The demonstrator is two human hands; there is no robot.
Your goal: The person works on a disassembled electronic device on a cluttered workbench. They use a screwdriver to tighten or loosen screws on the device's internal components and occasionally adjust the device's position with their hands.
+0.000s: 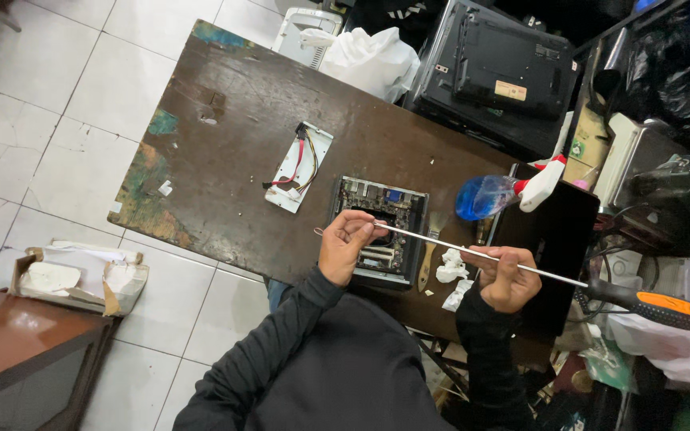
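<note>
Looking down from the head view: dark scuffed table standing on pale floor tiles, clutter crowding its far side.

Left hand curling narrow over the open computer case, fingertips pinching the tip end of a long screwdriver. Right hand gripping the shaft midway, orange handle sticking out beyond those fingers.

Lying beyond the left fingers: white bracket with red cable. Sitting beyond the right fingers: blue spray bottle; further off, a black panel bearing a small pale rectangular label. Torn cardboard box resting on the floor, well apart from the left hand.
</note>
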